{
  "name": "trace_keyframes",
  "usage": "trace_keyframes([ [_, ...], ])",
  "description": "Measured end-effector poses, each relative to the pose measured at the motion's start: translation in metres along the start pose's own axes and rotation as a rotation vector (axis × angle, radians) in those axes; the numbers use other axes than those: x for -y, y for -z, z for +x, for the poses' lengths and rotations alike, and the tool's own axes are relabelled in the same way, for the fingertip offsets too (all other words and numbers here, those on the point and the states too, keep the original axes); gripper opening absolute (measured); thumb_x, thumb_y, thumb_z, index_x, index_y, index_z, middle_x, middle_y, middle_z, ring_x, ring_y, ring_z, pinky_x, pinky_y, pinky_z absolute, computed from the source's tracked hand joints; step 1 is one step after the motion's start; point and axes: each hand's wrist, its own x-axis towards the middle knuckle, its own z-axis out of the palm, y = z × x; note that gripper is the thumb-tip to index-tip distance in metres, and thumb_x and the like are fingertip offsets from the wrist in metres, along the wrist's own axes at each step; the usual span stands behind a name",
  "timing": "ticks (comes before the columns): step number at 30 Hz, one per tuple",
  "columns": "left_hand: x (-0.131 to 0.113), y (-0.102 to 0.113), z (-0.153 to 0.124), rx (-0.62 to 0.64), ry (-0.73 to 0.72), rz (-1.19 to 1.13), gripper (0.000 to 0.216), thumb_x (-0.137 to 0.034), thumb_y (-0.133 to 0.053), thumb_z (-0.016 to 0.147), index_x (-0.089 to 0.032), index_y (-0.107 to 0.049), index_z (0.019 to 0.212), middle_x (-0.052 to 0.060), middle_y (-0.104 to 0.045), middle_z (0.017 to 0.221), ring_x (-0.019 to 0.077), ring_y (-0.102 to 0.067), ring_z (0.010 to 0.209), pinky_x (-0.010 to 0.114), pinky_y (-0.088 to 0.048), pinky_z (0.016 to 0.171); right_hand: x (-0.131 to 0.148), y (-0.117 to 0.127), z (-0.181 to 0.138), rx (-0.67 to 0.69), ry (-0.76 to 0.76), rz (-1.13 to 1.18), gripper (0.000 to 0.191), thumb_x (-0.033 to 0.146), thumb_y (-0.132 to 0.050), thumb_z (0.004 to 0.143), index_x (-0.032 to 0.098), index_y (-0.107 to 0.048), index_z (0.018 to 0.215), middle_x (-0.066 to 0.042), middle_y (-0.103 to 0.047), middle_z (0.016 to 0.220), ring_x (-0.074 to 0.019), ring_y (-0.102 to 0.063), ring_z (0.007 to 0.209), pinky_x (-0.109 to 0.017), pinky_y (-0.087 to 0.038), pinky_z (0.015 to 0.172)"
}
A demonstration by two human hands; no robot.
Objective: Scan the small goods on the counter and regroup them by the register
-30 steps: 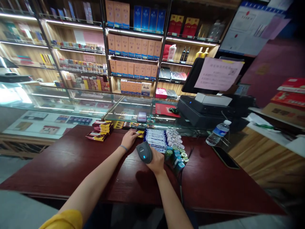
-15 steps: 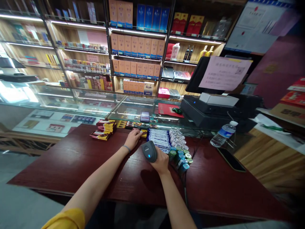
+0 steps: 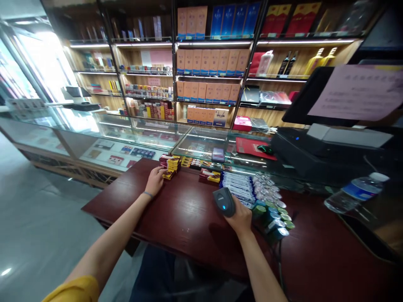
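Barcode scanner sits gripped in the right hand just right of the frame's centre, above the dark red surface, while the left hand touches the stacked packs left of centre, its grip impossible to tell

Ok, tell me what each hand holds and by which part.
The right hand grips a barcode scanner by its handle. The left hand touches the near side of a stack of red packs; a grip cannot be told.
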Motion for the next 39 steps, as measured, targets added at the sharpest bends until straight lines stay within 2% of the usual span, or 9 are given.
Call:
trace_keyframes([
  [4,0.021,0.003,-0.008,0.061,0.024,0.173,0.052,-0.009,-0.046,0.079,-0.023,-0.063,0.127,0.012,-0.054,0.135,0.0268,-0.047,0.128,0.047,-0.036,0.111,0.009,0.002,0.003,0.037,0.062,0.011,0.039,0.029,-0.055,0.083,0.012,-0.057,0.117,-0.008,-0.072,0.084,-0.0189,-0.067,0.063,-0.027,-0.050,0.060],
  [9,0.026,-0.010,-0.008,0.257,0.055,0.402,0.069,-0.004,-0.043,0.078,-0.024,-0.048,0.144,0.013,-0.034,0.156,0.0349,-0.026,0.145,0.059,-0.024,0.115,0.009,0.001,0.001,0.084,0.109,0.005,0.040,0.028,-0.054,0.082,0.012,-0.056,0.119,-0.008,-0.072,0.085,-0.0198,-0.068,0.067,-0.028,-0.051,0.063],
  [12,0.025,-0.012,-0.008,0.310,0.072,0.433,0.066,-0.005,-0.042,0.081,-0.025,-0.050,0.143,0.014,-0.041,0.152,0.0349,-0.030,0.143,0.061,-0.023,0.114,0.004,-0.002,-0.003,0.099,0.120,0.001,0.042,0.029,-0.055,0.081,0.012,-0.056,0.120,-0.009,-0.073,0.087,-0.0209,-0.069,0.068,-0.028,-0.052,0.063],
  [16,0.022,-0.008,-0.008,0.249,0.038,0.386,0.050,-0.011,-0.044,0.085,-0.026,-0.062,0.129,0.014,-0.058,0.135,0.0321,-0.046,0.131,0.061,-0.025,0.113,0.003,-0.004,-0.005,0.105,0.125,0.002,0.043,0.029,-0.055,0.080,0.013,-0.056,0.120,-0.009,-0.073,0.087,-0.0210,-0.069,0.068,-0.028,-0.052,0.063],
  [22,0.007,0.004,-0.009,0.126,-0.014,0.240,0.035,-0.013,-0.049,0.085,-0.023,-0.069,0.111,0.012,-0.064,0.114,0.0276,-0.054,0.114,0.044,-0.041,0.104,0.012,0.000,0.001,0.103,0.113,-0.007,0.037,0.026,-0.054,0.082,0.012,-0.057,0.116,-0.007,-0.072,0.082,-0.0192,-0.067,0.064,-0.027,-0.049,0.060],
  [26,-0.011,0.006,-0.004,-0.186,0.128,0.005,0.024,-0.024,-0.055,0.087,-0.023,-0.068,0.107,0.010,-0.063,0.104,0.0245,-0.057,0.102,0.038,-0.047,0.092,0.014,0.000,0.003,0.068,0.126,-0.006,0.036,0.027,-0.053,0.082,0.010,-0.058,0.114,-0.008,-0.072,0.081,-0.0196,-0.067,0.064,-0.028,-0.049,0.060],
  [30,-0.039,-0.014,0.006,-0.434,0.421,-0.515,0.029,-0.033,-0.069,0.078,-0.021,-0.063,0.104,0.005,-0.063,0.094,0.0182,-0.061,0.085,0.030,-0.052,0.075,0.012,-0.001,0.001,0.080,0.106,-0.005,0.038,0.027,-0.052,0.080,0.011,-0.058,0.114,-0.008,-0.071,0.080,-0.0198,-0.068,0.065,-0.028,-0.048,0.060],
  [34,-0.080,-0.048,0.007,-0.412,0.662,-1.097,0.042,-0.036,-0.077,0.070,-0.024,-0.056,0.105,0.001,-0.064,0.098,0.0131,-0.064,0.079,0.027,-0.054,0.069,0.012,-0.001,0.000,0.100,0.073,0.004,0.038,0.028,-0.053,0.080,0.011,-0.058,0.114,-0.008,-0.072,0.081,-0.0205,-0.068,0.066,-0.029,-0.048,0.060],
  [39,-0.126,-0.086,-0.002,-0.291,0.825,-1.355,0.036,-0.030,-0.080,0.068,-0.020,-0.056,0.092,0.000,-0.066,0.089,0.0114,-0.064,0.074,0.034,-0.055,0.078,0.013,0.001,0.000,0.084,0.035,0.015,0.037,0.031,-0.054,0.083,0.012,-0.059,0.114,-0.008,-0.072,0.083,-0.0201,-0.068,0.067,-0.028,-0.049,0.062],
])
